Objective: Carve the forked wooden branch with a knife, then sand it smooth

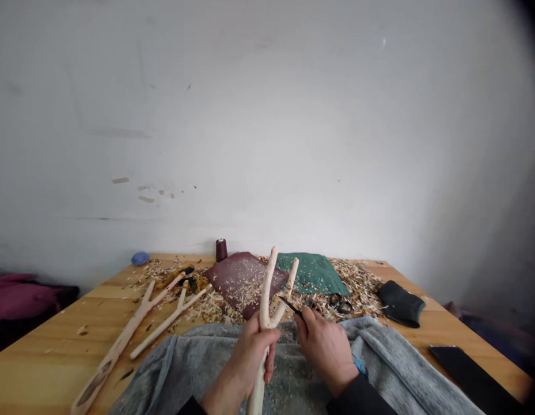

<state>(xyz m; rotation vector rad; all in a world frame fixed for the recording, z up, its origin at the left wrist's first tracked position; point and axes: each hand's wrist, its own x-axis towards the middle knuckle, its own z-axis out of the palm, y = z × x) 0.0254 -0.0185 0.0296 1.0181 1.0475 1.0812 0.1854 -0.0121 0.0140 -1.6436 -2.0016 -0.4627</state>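
Observation:
My left hand (pixel 255 353) is wrapped round a peeled forked stick (pixel 266 294) just below its fork, with the two prongs pointing up. My right hand (pixel 324 347) is closed on a small carving knife (pixel 289 305). The dark blade lies close to the shorter right prong; whether it touches the wood I cannot tell. Most of the knife's handle is hidden in my fingers. Under both hands a grey cloth (pixel 202 363) with wood dust on it is spread over my lap and the table's edge.
Two more peeled forked sticks, a long one (pixel 120 344) and a smaller one (pixel 163 325), lie left. Wood shavings (pixel 357 282) cover the back around maroon (pixel 241 276) and green cloths (pixel 314 274), with scissors (pixel 342 305). A thread spool (pixel 221 251), black fabric piece (pixel 401 302) and phone (pixel 470 372) also lie there.

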